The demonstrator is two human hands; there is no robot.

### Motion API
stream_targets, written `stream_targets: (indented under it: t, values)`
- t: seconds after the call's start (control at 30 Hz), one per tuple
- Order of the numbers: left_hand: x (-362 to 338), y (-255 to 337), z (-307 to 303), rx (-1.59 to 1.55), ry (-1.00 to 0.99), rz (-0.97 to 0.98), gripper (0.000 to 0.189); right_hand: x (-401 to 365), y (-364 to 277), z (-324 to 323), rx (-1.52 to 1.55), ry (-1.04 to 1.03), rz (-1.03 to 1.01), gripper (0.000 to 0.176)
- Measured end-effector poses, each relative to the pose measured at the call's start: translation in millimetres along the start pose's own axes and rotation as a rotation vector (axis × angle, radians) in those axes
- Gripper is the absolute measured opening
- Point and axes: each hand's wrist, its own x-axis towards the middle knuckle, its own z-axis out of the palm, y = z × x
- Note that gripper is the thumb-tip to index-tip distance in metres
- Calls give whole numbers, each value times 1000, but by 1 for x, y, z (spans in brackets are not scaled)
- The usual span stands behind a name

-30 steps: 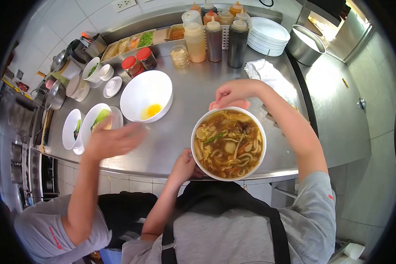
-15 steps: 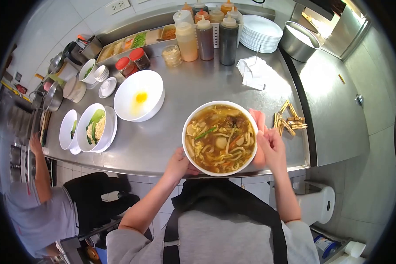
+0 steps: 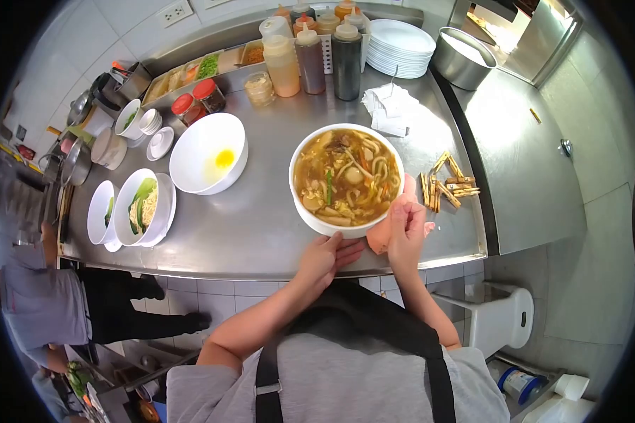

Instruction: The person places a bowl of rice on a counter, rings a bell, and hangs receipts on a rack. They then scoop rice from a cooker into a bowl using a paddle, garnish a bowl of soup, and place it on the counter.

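A large white bowl [image 3: 320, 223] of brown noodle soup [image 3: 347, 173] sits at the front of the steel counter, with noodles, egg and vegetables in it. At the bowl's near lower side is my left hand [image 3: 329, 258], its fingertips against the outer wall and its fingers stretched out rather than wrapped round. My right hand [image 3: 406, 236] is at the bowl's right side, thumb and fingers pinched together on a pink cloth [image 3: 379, 236]. Part of the cloth hangs out below that hand; the rest is hidden behind the bowl and fingers.
Wooden clothespins [image 3: 448, 185] lie right of the bowl, paper slips [image 3: 388, 109] behind it. To the left stand a bowl with yellow liquid [image 3: 212, 158] and a noodle bowl [image 3: 145, 208]. Sauce bottles [image 3: 309, 60] and stacked plates [image 3: 400, 48] line the back. A co-worker [image 3: 46, 289] is at far left.
The bowl has moved away from the counter's front edge, its contents turned. My left hand has slid right along its near side; my right hand has come lower and inward with the cloth.
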Motion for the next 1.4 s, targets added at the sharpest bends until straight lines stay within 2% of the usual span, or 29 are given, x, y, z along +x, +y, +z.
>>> stream_targets:
  t: [0.03,0.07,0.1,0.17,0.23,0.3,0.33,0.37,0.43,0.47,0.53,0.6,0.67,0.7,0.77,0.8,0.83,0.87,0.9,0.97,1.0,1.03,1.1,1.17,1.27,1.37,1.4]
  values:
    - [4,-2,4,-35,-17,-6,27,-3,0,4,-64,5,-74,16]
    - [8,-5,6,-69,-36,-11,28,-10,-2,6,26,-23,22,14]
    - [12,-9,8,-68,-37,-14,28,-13,-5,9,25,-20,23,14]
    - [18,-15,10,1,-152,106,25,-19,-7,15,66,-82,4,14]
    - [11,-6,18,-14,-195,97,25,-24,-8,20,64,-97,78,12]
    - [-5,9,28,-29,-239,89,25,-26,-13,24,-182,-148,-146,9]
    - [-18,21,33,28,-292,15,31,-23,-12,24,-225,-176,-275,9]
    - [-23,29,35,84,-344,-55,40,-20,-11,23,-223,-179,-277,9]
    - [0,8,13,23,-330,-96,39,-16,-9,16,-395,-303,-440,12]
    - [6,0,4,-37,-320,-142,38,-12,-3,8,-387,-309,-446,12]
    - [-12,10,-5,-11,-322,-196,35,-1,11,-9,-579,-279,-489,13]
    - [-31,24,-15,6,-324,-248,33,15,-8,-29,-972,-172,-224,11]
    - [-47,34,-32,87,-283,-2,34,38,-11,-45,-1012,-110,-169,16]
    - [-49,38,-45,79,-275,7,34,49,-13,-54,-1038,-185,-242,16]
    - [-47,43,-75,345,7,362,28,72,-26,-56,-1057,-269,-335,16]
    - [-49,47,-88,335,15,372,28,87,-38,-50,-1057,-213,-515,14]
    - [-52,52,-101,518,211,547,24,99,-53,-40,-1049,-151,-694,14]
    - [-55,58,-112,701,413,712,21,109,-75,-24,-1046,-156,-701,14]
    - [-59,63,-125,697,416,720,21,113,-97,-2,-897,-239,-610,13]
    - [-66,71,-150,897,659,937,15,118,-115,52,-688,-372,-460,12]
    - [-69,76,-161,927,688,1009,11,120,-118,81,-627,-424,-398,12]
    - [-72,80,-173,929,687,1015,11,127,-115,111,-621,-518,-537,14]
    - [-80,84,-201,1025,776,1115,9,142,-102,176,-605,-623,-647,17]
    - [-90,89,-225,1102,790,1187,12,163,-81,242,-649,-707,-753,17]
    - [-95,92,-254,1167,699,1282,19,195,-51,339,-615,-783,-853,15]
    - [-89,91,-265,1134,632,1316,21,220,-30,426,-687,-809,-881,14]
    - [-88,91,-265,1115,618,1332,22,232,-15,453,-843,-821,-819,15]
